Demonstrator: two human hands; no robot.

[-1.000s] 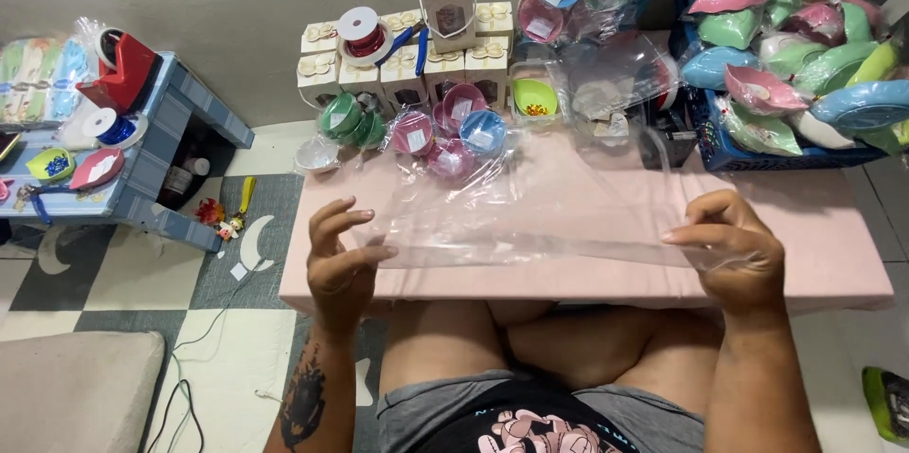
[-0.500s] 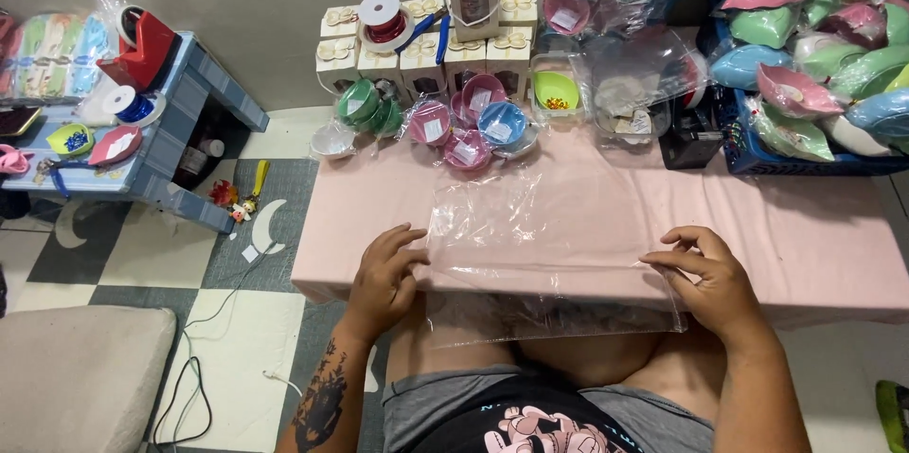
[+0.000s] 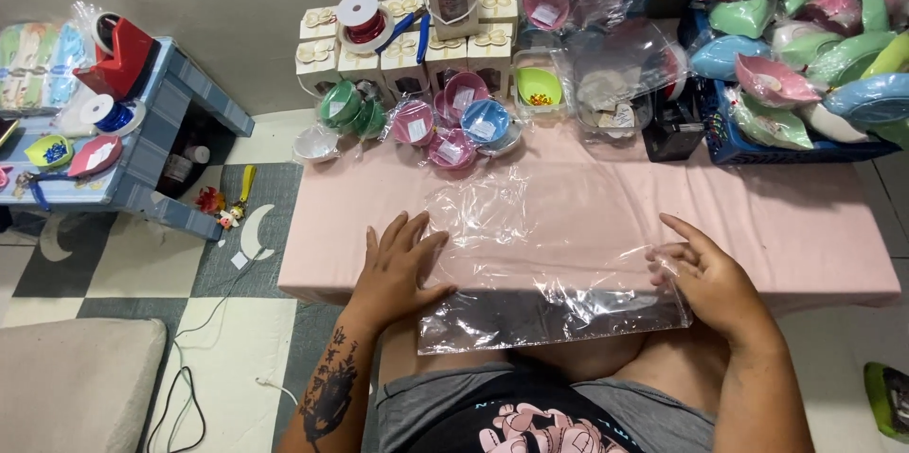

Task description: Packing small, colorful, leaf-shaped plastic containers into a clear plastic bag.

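A clear plastic sheet (image 3: 549, 254) lies flat on the pink table (image 3: 805, 226), its near edge overhanging at six o'clock. The left hand (image 3: 398, 268) presses it open-palmed at nine o'clock; the right hand (image 3: 705, 273), fingers loose, touches its three o'clock edge. Nothing sits on it yet.

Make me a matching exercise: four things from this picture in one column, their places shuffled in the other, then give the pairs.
Things:
1. clear plastic sheet
2. red ribbon spool
3. left hand
4. right hand

Places:
A. on the white gift boxes
B. on the sheet's right edge
C. spread on the pink table
D. flat on the sheet's left edge

Pairs: 1-C, 2-A, 3-D, 4-B
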